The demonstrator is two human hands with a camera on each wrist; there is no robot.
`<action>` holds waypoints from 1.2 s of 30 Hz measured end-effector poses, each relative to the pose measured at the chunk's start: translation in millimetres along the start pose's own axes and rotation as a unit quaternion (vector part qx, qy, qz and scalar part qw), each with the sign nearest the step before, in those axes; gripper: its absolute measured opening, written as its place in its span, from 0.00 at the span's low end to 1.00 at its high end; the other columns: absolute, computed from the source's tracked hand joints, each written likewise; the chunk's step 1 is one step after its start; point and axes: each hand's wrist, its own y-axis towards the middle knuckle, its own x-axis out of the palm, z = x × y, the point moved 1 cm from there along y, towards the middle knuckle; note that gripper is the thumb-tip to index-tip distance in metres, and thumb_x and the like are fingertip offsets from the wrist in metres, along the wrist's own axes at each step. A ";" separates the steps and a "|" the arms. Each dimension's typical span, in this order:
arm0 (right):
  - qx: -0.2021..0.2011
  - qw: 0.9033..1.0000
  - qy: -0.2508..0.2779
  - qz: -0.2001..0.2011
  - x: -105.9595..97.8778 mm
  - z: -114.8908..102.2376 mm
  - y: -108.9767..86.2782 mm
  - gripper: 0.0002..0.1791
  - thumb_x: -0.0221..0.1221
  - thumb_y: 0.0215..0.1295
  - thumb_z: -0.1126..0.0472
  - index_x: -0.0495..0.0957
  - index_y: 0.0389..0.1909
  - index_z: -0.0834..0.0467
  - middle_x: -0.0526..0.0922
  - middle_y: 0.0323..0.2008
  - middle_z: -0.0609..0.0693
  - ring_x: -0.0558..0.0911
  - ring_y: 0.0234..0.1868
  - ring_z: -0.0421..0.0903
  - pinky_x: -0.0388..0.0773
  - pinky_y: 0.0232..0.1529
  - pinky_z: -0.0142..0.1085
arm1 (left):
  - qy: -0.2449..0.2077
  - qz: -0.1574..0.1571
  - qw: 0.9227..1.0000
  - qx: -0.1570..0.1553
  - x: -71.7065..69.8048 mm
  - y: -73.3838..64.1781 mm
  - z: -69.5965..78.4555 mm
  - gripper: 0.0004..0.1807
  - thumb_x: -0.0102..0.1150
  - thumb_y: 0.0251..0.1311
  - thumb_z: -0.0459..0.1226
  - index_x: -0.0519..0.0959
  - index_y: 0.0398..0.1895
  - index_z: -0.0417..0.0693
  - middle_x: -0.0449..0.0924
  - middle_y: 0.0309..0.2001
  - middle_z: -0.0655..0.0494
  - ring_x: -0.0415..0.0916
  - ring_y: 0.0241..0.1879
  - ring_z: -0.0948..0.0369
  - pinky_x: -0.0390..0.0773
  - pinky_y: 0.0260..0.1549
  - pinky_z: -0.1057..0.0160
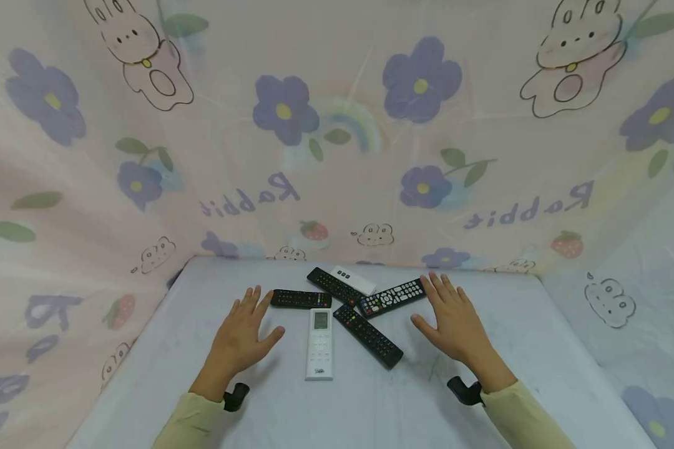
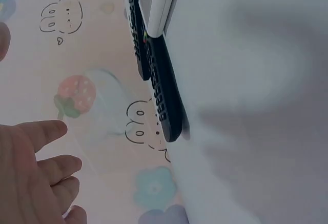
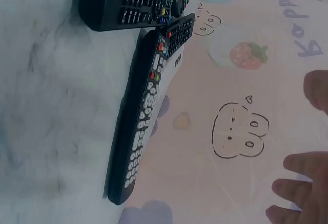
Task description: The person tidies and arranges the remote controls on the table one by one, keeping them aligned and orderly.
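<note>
Several remote controls lie in a loose cluster on the white tabletop. My left hand (image 1: 240, 337), fingers straight and holding nothing, is left of the cluster, nearest a black remote (image 1: 301, 299). My right hand (image 1: 455, 321) is spread likewise on the other side, its fingertips by a black remote with white buttons (image 1: 393, 297). Between the hands lie a white remote with a small screen (image 1: 319, 343) and a long black remote (image 1: 369, 337). Farther back, another black remote (image 1: 334, 286) lies beside a slim white remote (image 1: 355, 280). Both wrist views catch only some fingers.
A white cloth covers the table (image 1: 393, 411). Pale fabric printed with rabbits and flowers (image 1: 342, 168) hangs behind and along both sides. Each wrist wears a black camera mount, one on the left (image 1: 236, 397) and one on the right (image 1: 465, 391).
</note>
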 end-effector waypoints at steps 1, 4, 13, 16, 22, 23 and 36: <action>-0.006 1.000 0.003 0.002 0.4 -1.7 1.9 0.45 0.54 0.65 0.37 0.52 0.75 0.57 0.53 0.75 0.59 0.53 0.75 0.62 0.51 0.70 0.63 | 0.001 0.003 1.000 0.002 0.4 -0.8 1.5 0.42 0.55 0.61 0.57 0.57 0.74 0.48 0.52 0.74 0.40 0.46 0.75 0.44 0.49 0.72 0.43; -0.028 0.999 0.015 0.015 2.4 -6.7 8.2 0.45 0.58 0.63 0.40 0.54 0.74 0.57 0.57 0.73 0.60 0.56 0.73 0.63 0.55 0.68 0.62 | -0.002 0.008 1.000 0.002 2.7 -3.3 6.4 0.45 0.57 0.58 0.59 0.58 0.74 0.47 0.54 0.74 0.39 0.48 0.74 0.43 0.51 0.72 0.43; -0.098 0.990 0.098 0.008 13.6 -23.4 34.0 0.39 0.64 0.59 0.47 0.62 0.70 0.55 0.69 0.65 0.58 0.67 0.65 0.60 0.66 0.62 0.60 | -0.001 0.021 1.000 -0.009 10.4 -14.8 22.1 0.50 0.62 0.47 0.65 0.65 0.69 0.46 0.68 0.67 0.44 0.60 0.69 0.43 0.65 0.64 0.42; -0.128 0.984 0.123 0.001 20.6 -28.3 45.6 0.35 0.65 0.59 0.50 0.67 0.66 0.55 0.73 0.61 0.56 0.70 0.62 0.58 0.69 0.59 0.60 | -0.011 0.038 0.999 -0.018 14.3 -20.6 28.8 0.46 0.65 0.46 0.64 0.70 0.65 0.48 0.74 0.62 0.48 0.70 0.63 0.46 0.73 0.57 0.43; -0.140 0.976 0.159 -0.051 42.5 -34.9 68.5 0.30 0.66 0.59 0.54 0.72 0.62 0.55 0.77 0.57 0.53 0.74 0.59 0.55 0.71 0.59 0.56 | -0.054 0.022 0.996 -0.069 26.4 -35.5 40.9 0.43 0.67 0.44 0.62 0.72 0.64 0.52 0.77 0.59 0.52 0.76 0.56 0.51 0.79 0.49 0.48; -0.139 0.975 0.163 -0.062 46.6 -36.1 72.1 0.30 0.67 0.59 0.54 0.72 0.62 0.55 0.78 0.56 0.53 0.74 0.59 0.55 0.71 0.60 0.54 | -0.063 0.016 0.995 -0.078 28.2 -38.0 42.7 0.43 0.68 0.44 0.62 0.72 0.64 0.52 0.77 0.59 0.52 0.76 0.56 0.51 0.79 0.48 0.48; -0.155 0.958 0.195 -0.142 84.1 -68.3 98.2 0.28 0.68 0.56 0.57 0.75 0.59 0.55 0.80 0.55 0.52 0.76 0.55 0.51 0.73 0.57 0.49 | -0.105 -0.051 0.988 -0.102 46.4 -49.7 52.0 0.42 0.73 0.40 0.57 0.74 0.60 0.50 0.81 0.44 0.58 0.78 0.40 0.63 0.77 0.30 0.62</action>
